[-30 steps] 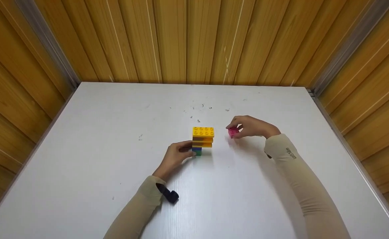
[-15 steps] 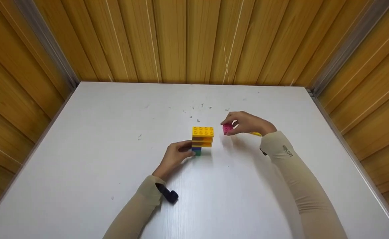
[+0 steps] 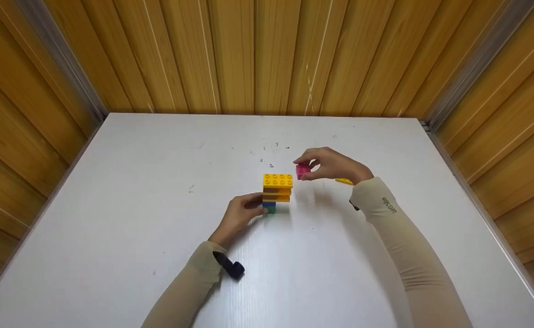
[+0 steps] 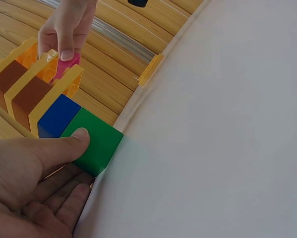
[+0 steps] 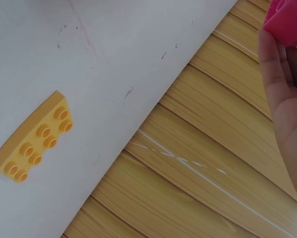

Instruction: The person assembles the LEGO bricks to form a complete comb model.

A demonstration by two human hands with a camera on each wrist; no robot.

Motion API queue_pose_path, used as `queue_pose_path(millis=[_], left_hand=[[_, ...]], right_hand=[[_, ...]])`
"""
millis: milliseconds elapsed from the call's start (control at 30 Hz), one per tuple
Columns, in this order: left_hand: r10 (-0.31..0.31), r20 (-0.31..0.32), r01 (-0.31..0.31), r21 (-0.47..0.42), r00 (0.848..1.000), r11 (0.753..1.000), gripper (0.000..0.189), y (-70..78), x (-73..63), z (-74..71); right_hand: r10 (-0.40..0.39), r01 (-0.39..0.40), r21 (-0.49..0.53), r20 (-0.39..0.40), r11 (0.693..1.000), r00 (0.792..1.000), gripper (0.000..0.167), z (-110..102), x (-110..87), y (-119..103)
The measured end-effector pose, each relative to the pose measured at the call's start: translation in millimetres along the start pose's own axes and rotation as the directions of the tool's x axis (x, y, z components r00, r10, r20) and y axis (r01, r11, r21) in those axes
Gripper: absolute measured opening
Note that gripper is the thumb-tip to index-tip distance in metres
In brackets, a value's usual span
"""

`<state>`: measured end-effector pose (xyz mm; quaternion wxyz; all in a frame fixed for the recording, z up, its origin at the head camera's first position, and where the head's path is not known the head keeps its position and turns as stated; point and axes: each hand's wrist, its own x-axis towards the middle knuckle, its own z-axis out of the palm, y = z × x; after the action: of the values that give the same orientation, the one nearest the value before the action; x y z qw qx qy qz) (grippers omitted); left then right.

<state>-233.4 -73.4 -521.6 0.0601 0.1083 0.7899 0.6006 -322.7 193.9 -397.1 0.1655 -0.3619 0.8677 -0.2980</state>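
A stack of toy building bricks [image 3: 277, 181] stands upright on the table, with green at the bottom, then blue, then brown bricks between yellow plates that jut out to the right. Low down, my left hand [image 3: 242, 213] grips it, the thumb on the green brick [image 4: 101, 141] below the blue brick [image 4: 60, 115]. Between thumb and fingertips my right hand [image 3: 333, 165] pinches a pink brick [image 3: 302, 171], held in the air just right of the stack's top and apart from it. In the right wrist view the pink brick [image 5: 287, 22] shows only partly, at the upper right corner.
A loose yellow plate [image 5: 36, 139] lies studs up on the white table [image 3: 135, 182], partly behind the right wrist in the head view. Wood-look panels [image 3: 230, 54] rise beyond the table's back edge and along its sides.
My right hand has carried the pink brick left and away from me, closer to the stack's top. The loose yellow plate has come into sight behind the wrist. My left hand stays put.
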Motion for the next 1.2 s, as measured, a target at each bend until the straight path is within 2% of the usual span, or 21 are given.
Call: queue_pose_path(millis=[233, 400, 700, 1000, 1200], left_hand=[[-0.046, -0.002, 0.046, 0.0, 0.999, 0.999, 0.048, 0.4, 0.6, 0.9], [-0.057, -0.002, 0.057, 0.008, 0.998, 0.998, 0.048, 1.8, 0.7, 0.7], [-0.062, 0.0, 0.062, 0.013, 0.998, 0.998, 0.048, 2.9, 2.0, -0.1], [-0.047, 0.004, 0.047, 0.013, 0.999, 0.999, 0.047, 2.3, 1.2, -0.3], [-0.045, 0.008, 0.045, -0.017, 0.999, 0.999, 0.046, 3.7, -0.3, -0.8]], right_hand=[[-0.086, 0.087, 0.025, -0.04, 0.996, 0.995, 0.035, 1, 5.7, -6], [-0.117, 0.12, 0.032, -0.077, 0.992, 0.99, 0.036, 1, 7.6, -12], [-0.177, 0.175, -0.025, -0.154, 0.984, 0.972, 0.04, 0, 9.9, -22], [-0.257, 0.246, -0.078, -0.186, 0.966, 0.948, 0.042, 6, 12.4, -29], [-0.303, 0.291, -0.086, -0.195, 0.953, 0.933, 0.043, 10, 14.6, -36]])
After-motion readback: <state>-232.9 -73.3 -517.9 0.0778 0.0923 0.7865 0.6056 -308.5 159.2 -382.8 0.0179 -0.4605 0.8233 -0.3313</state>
